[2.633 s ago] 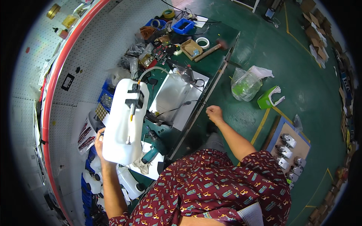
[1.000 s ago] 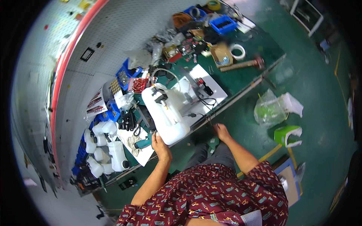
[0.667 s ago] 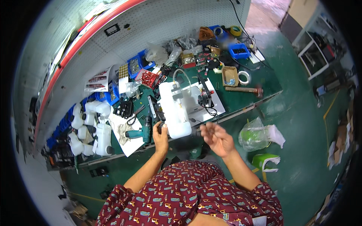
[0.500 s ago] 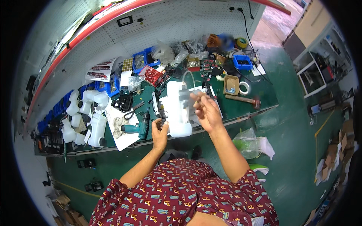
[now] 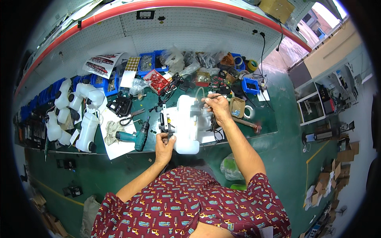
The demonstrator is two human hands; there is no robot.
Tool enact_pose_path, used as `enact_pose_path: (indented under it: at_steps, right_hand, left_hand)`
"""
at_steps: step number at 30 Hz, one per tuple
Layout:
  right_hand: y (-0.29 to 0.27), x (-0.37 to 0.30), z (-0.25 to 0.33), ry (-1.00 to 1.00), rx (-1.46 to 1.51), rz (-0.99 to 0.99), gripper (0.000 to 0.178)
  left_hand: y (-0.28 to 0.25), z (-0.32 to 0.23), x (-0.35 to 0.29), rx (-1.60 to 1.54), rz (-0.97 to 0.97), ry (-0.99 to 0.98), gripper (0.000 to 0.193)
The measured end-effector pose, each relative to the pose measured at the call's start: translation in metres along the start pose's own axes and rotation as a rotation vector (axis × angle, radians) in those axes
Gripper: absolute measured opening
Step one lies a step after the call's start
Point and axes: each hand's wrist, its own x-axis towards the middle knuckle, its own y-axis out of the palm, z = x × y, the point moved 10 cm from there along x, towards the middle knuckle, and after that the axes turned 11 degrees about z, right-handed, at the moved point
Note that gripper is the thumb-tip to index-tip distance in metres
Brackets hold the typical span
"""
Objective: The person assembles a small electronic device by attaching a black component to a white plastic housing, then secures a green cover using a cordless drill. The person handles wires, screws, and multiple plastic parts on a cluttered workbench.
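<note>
A white plastic tank (image 5: 186, 137) lies in front of me at the bench's near edge, with a dark fitting (image 5: 195, 111) on its right side. My left hand (image 5: 163, 148) is closed at the tank's lower left, thumb and fingers around a small black cap (image 5: 170, 135). A thin clear tube (image 5: 199, 90) loops up from behind the fitting. It runs down to my right hand (image 5: 218, 108), whose thumb and forefinger pinch it above the tank's right side. The fingers partly hide the tube's end.
A teal cordless drill (image 5: 137, 137) and scissors (image 5: 131, 118) lie left of the tank. Several white tanks (image 5: 88, 133) crowd the left end. Beyond stand a red parts box (image 5: 156, 81) and blue bins (image 5: 251, 85). A hammer (image 5: 248, 123) lies at the right.
My right hand was open beside the tank; its fingers have closed in a pinch at the tube. My left hand stays at the tank's lower left. The whole view has shifted.
</note>
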Motion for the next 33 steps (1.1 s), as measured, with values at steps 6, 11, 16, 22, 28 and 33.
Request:
enact_pose_path:
  at_steps: [6,11,16,22,28,33]
  right_hand:
    - [0.010,0.038,-0.004,0.047,-0.051,0.110,0.047]
    - [0.004,0.069,-0.024,0.184,-0.017,0.143,0.039]
    - [0.020,0.080,-0.035,0.245,-0.080,0.263,0.039]
    - [0.028,0.085,-0.035,0.232,-0.092,0.369,0.044]
    - [0.037,0.086,-0.020,0.136,-0.208,0.429,0.050]
    - [0.037,0.087,-0.019,0.165,-0.265,0.444,0.052]
  left_hand:
    - [-0.009,0.002,-0.004,0.046,-0.083,-0.020,0.050]
    - [-0.013,-0.002,-0.009,0.046,-0.156,-0.015,0.047]
    - [-0.015,-0.001,-0.014,0.030,-0.188,-0.030,0.037]
    - [-0.017,-0.008,-0.018,0.082,-0.223,-0.133,0.041]
    - [-0.030,-0.065,-0.023,0.509,-0.474,-0.006,0.045]
    - [0.052,-0.159,0.031,0.929,-0.233,0.315,0.088]
